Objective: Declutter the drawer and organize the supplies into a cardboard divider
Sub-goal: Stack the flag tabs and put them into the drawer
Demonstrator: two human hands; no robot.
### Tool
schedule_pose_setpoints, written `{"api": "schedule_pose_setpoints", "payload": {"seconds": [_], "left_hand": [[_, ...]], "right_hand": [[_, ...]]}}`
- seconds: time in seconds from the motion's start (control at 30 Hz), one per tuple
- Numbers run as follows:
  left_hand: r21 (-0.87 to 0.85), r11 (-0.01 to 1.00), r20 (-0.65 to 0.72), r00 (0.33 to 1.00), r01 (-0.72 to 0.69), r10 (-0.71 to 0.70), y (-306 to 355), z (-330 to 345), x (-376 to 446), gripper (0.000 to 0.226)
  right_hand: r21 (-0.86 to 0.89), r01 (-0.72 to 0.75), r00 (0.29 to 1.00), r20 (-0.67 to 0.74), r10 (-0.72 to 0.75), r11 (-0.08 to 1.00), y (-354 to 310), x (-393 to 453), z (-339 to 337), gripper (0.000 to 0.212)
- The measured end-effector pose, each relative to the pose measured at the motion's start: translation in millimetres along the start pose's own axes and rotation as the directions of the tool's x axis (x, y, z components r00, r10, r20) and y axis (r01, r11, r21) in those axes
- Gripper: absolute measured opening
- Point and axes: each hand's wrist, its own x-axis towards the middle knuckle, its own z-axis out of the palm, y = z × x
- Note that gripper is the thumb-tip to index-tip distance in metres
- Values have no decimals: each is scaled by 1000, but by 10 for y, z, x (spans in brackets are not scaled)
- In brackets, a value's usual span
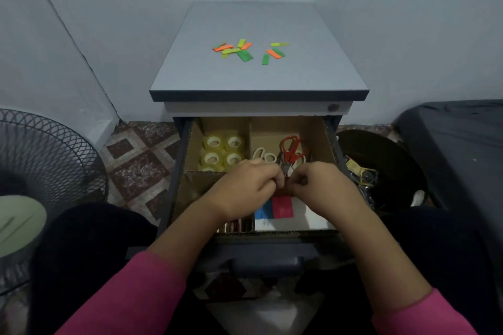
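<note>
Down in the open drawer [336,141], both hands meet over the cardboard divider [250,128]; left hand [246,187] and right hand [317,185] curl their fingers, pinching something small and hidden between them. Just beyond, the red scissors [291,151] lie in the far right compartment, handles away, long axis front-to-back.
</note>
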Motion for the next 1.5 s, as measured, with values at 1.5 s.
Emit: {"api": "schedule_pose_setpoints", "payload": {"seconds": [1.5], "left_hand": [[-326, 918, -554, 742, 224, -378, -631, -1232, 1656, 29]], "right_hand": [[234, 155, 874, -486, -22, 960, -473, 1933, -798, 23]]}}
